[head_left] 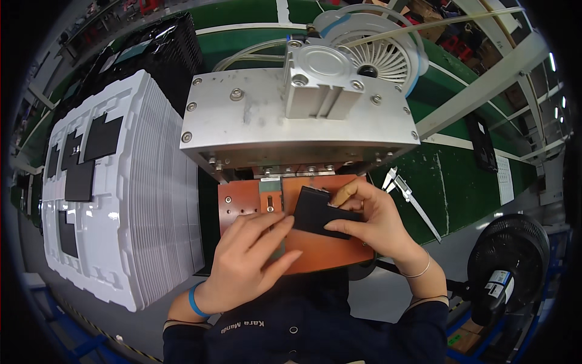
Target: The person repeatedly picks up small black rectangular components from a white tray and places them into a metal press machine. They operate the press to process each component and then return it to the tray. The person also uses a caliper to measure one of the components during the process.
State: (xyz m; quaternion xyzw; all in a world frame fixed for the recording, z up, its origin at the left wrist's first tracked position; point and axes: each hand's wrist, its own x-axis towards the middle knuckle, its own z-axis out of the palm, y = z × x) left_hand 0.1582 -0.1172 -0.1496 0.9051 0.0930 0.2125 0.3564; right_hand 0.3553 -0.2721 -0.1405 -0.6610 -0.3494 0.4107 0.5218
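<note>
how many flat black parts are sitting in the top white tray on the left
5. In the top white moulded tray: a large flat black part at its far end, two beside it, one mid-tray, one nearer. Trays stacked beneath may hide more.
</note>
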